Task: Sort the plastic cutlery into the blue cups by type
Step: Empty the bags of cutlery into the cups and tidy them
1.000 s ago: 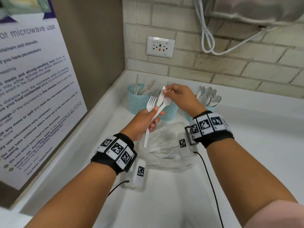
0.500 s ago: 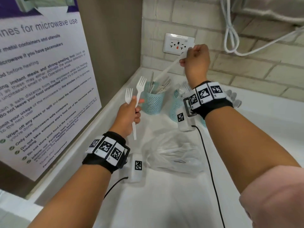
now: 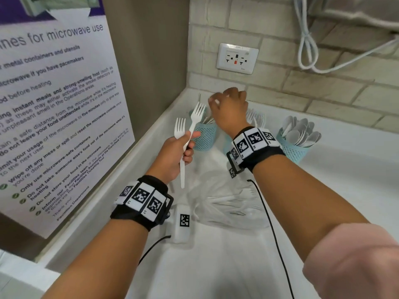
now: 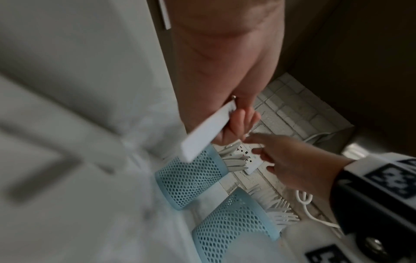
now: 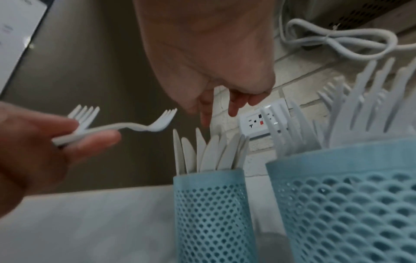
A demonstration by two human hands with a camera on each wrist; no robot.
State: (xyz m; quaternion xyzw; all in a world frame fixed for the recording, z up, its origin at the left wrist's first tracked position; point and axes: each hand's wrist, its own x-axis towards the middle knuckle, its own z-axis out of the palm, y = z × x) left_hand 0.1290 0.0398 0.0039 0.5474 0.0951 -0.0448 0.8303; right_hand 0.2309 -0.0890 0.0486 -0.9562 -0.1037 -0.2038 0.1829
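My left hand (image 3: pixel 179 152) grips two white plastic forks (image 3: pixel 190 130) by their handles, tines up, just left of the knife cup (image 3: pixel 204 134). In the right wrist view the forks (image 5: pixel 126 127) cross each other in that hand (image 5: pixel 45 151). My right hand (image 3: pixel 228 108) hovers over the knife cup (image 5: pixel 211 204), fingers (image 5: pixel 233 110) pointing down at the knives (image 5: pixel 209 153) with nothing visibly held. The middle fork cup (image 5: pixel 349 204) is largely hidden behind my right wrist in the head view. A third blue cup (image 3: pixel 291 149) on the right holds spoons.
A clear plastic bag (image 3: pixel 228 203) with more white cutlery lies on the white counter (image 3: pixel 216 266) below my hands. A poster (image 3: pixel 54 104) covers the left wall. A wall socket (image 3: pixel 237 58) and a looped white cable (image 3: pixel 308 50) are on the brick wall behind.
My right hand pulled a knife from the left hand's bundle, lifted it, then came down over the knife cup; the knife is no longer in its fingers. The left hand keeps two forks.
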